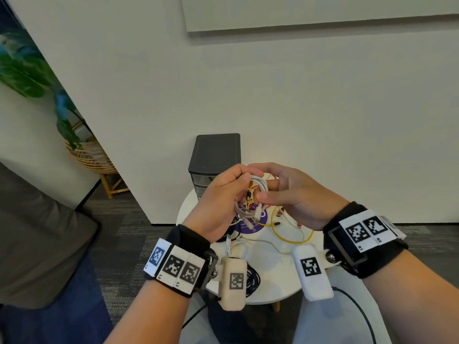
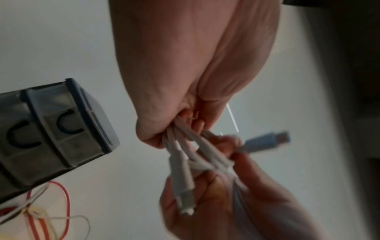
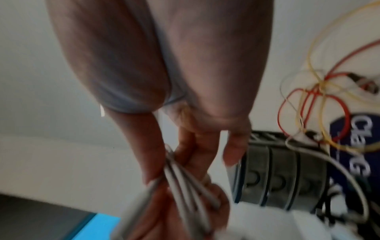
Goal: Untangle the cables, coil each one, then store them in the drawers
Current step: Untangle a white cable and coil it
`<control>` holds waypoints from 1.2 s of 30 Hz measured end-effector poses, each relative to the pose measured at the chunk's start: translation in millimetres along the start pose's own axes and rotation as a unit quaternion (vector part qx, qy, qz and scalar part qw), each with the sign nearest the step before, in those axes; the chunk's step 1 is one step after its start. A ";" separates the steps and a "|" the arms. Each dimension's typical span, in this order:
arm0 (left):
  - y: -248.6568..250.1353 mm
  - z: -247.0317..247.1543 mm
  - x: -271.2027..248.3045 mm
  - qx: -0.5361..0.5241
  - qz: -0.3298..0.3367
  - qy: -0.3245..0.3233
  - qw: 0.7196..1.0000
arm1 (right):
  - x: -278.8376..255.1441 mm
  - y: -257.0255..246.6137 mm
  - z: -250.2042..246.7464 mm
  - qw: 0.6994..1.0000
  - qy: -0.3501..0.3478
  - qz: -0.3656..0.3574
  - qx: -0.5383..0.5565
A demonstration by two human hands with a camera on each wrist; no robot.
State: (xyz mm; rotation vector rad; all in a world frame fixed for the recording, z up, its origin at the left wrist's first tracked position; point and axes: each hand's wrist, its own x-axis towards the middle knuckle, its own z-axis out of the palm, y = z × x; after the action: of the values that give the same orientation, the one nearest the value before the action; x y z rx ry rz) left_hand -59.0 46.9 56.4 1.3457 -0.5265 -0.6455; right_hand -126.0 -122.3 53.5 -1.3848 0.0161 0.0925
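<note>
A white cable [image 1: 258, 186] is bundled into several loops above the round white table [image 1: 273, 266]. My left hand [image 1: 223, 199] grips one side of the bundle, its fingers curled round the white cable [image 2: 185, 142]. My right hand [image 1: 280, 192] pinches the other side, and the loops of the white cable [image 3: 185, 178] run through its fingers. A plug end [image 2: 185, 194] hangs down from the bundle. Behind my hands stands the dark grey drawer unit [image 1: 214, 157]. On the table lie a yellow cable [image 1: 290, 238], a red cable [image 3: 287, 100] and thin white ones, tangled.
A dark cable coil [image 1: 253, 279] lies near the table's front edge under my left wrist. A purple round sticker [image 1: 250, 223] marks the tabletop. The white wall is right behind the drawers. A plant in a rattan stand [image 1: 92, 157] is on the left.
</note>
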 end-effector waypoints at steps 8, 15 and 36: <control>-3.2 0.6 6.6 -0.040 -0.014 0.031 0.999 | -0.4 -3.5 1.1 0.966 0.063 -0.063 -0.241; -0.6 -5.1 15.0 -0.082 -0.019 0.120 0.989 | -8.7 9.1 6.7 0.888 0.202 -0.205 -0.360; 5.8 -19.7 27.8 -0.241 -0.030 0.177 0.954 | -11.2 3.6 -2.0 0.833 0.042 -0.239 -0.496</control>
State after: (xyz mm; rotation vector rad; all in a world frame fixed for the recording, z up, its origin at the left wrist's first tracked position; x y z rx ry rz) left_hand -24.9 42.2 58.5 0.9810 -0.0275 -0.5211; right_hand -137.4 -124.3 50.4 -2.3941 -0.3533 -0.4486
